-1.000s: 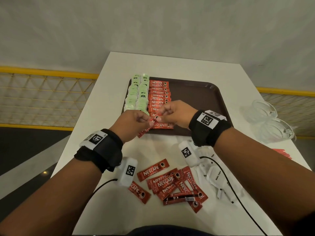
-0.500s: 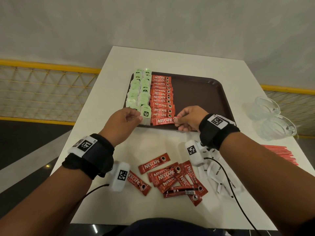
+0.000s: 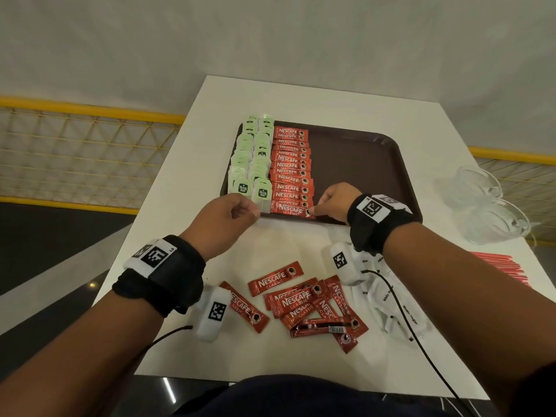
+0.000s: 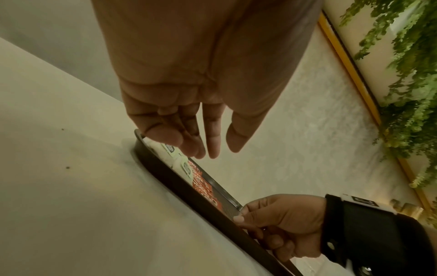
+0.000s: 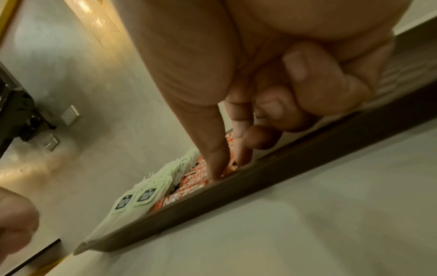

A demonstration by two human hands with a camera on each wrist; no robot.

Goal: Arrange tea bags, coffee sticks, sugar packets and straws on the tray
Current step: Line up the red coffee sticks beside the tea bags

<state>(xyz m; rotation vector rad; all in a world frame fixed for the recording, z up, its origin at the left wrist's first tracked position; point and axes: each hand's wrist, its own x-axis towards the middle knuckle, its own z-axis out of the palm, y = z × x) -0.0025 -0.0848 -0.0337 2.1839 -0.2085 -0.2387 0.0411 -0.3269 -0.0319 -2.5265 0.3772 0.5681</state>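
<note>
A brown tray (image 3: 361, 164) holds two columns of green tea bags (image 3: 252, 164) and one column of red coffee sticks (image 3: 290, 164). My right hand (image 3: 314, 209) pinches the right end of the nearest coffee stick (image 3: 288, 209), which lies at the tray's front rim (image 5: 260, 188); thumb and forefinger are on it, the other fingers curled. My left hand (image 3: 249, 213) hovers just off the tray's front left corner, its fingers (image 4: 212, 145) relaxed and holding nothing. Several loose coffee sticks (image 3: 304, 305) lie on the table near me.
White sugar packets (image 3: 388, 299) lie under my right wrist. Red straws (image 3: 505, 269) lie at the table's right edge. Two glass cups (image 3: 481, 203) stand right of the tray. The tray's right half is bare. A yellow railing (image 3: 90, 109) runs behind the white table.
Both hands held one coffee stick over the tray's front edge. It now lies at the front of the row; the left hand has let go and drawn back left.
</note>
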